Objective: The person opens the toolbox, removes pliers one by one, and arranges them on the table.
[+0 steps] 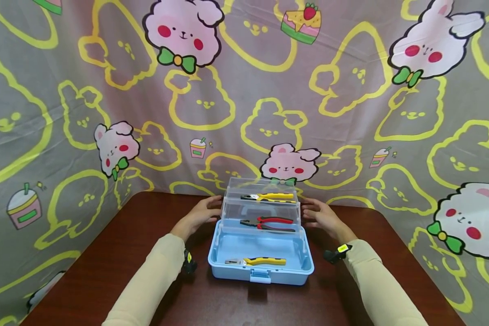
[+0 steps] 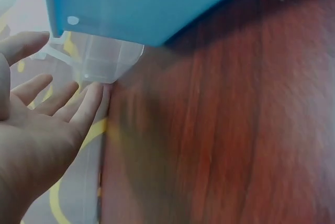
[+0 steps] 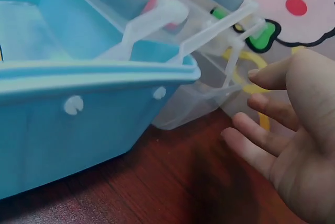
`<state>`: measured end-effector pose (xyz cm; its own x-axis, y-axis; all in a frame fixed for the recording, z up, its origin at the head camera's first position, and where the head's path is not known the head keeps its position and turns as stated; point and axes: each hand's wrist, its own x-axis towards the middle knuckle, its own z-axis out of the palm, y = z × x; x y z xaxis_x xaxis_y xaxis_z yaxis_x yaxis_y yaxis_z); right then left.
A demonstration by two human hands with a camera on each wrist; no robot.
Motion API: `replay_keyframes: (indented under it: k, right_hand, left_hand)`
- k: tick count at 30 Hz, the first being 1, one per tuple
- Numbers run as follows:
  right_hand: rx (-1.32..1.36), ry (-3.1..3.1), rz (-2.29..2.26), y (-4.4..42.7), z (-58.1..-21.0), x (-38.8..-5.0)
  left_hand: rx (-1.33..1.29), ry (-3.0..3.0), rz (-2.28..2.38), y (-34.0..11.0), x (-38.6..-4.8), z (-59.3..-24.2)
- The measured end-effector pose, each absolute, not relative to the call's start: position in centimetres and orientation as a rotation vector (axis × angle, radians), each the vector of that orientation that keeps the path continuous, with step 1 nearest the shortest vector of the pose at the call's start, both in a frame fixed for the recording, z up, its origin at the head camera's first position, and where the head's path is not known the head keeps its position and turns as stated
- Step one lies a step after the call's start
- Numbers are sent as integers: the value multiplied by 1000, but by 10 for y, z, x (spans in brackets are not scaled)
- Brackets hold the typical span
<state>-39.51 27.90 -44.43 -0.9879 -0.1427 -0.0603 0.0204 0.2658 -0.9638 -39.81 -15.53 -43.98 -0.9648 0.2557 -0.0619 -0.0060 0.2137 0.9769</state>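
Blue toolbox [image 1: 232, 273] sits on the brown table [image 1: 118, 244], its latch [image 1: 260, 276] facing you. Yellow-handled pliers [image 1: 265, 261] lie on the toolbox floor, toward its front wall; red-handled pliers [image 1: 275, 220] rest in the lower clear tray [image 1: 231, 212], raised over the toolbox's rear; second yellow pliers [image 1: 269, 196] lie in the upper clear tray [image 1: 234, 189], higher and farther back. Your left hand [image 1: 203, 213] is beside the toolbox's left rear, fingers loosely extended, gripping nothing; your right hand [image 1: 323, 218] matches it at the right rear, fingers relaxed and apart. Whether any fingertip touches the clear plastic part [image 3: 183, 106] hanging behind the toolbox, you can't tell from these views. Main risk, as I judge it: lift one side ahead of the other and the trays may twist on their white link arms [image 3: 152, 22] and bind. A quick swing could slide the loose pliers, leaving a handle over a tray edge to jam the folding. Fingers near the link arms at the toolbox's sides could get pinched. Weight raised behind the toolbox could also tip it backward if you press down there.
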Motion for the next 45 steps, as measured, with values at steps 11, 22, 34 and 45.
replay_keyframes:
  k: [11,22,34,45]
  right_hand:
    - [-235,2664,-1736,271,-426,-382]
    - [-482,2949,-1563,245,-404,-367]
    - [-805,3111,-1217,205,-397,-368]
    - [-931,3069,-833,189,-395,-379]
  left_hand:
    - [450,2543,1655,-164,-365,-444]
    - [612,2695,1478,-162,-301,-441]
    - [821,2587,1509,-144,-272,-444]
    - [729,2578,1525,-137,-278,-447]
